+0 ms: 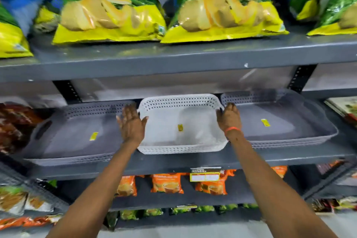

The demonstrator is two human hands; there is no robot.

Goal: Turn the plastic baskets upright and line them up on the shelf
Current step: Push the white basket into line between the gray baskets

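Observation:
Three shallow perforated plastic baskets stand upright side by side on the grey middle shelf [193, 162]. A grey basket [77, 139] is on the left, a white basket [173, 121] in the centre and another grey basket [280, 121] on the right. Each has a small yellow sticker inside. My left hand [131, 123] rests with spread fingers against the white basket's left rim, between it and the left grey basket. My right hand [229, 117], with an orange band at the wrist, lies on the white basket's right rim. Neither hand is closed around the basket.
Large blue and yellow chip bags [110, 11] fill the shelf above, close over the baskets. Orange packets [167, 182] sit on the shelf below, behind a price label [204, 176]. Dark packets [15, 125] lie left of the baskets, boxed goods [343, 108] to the right.

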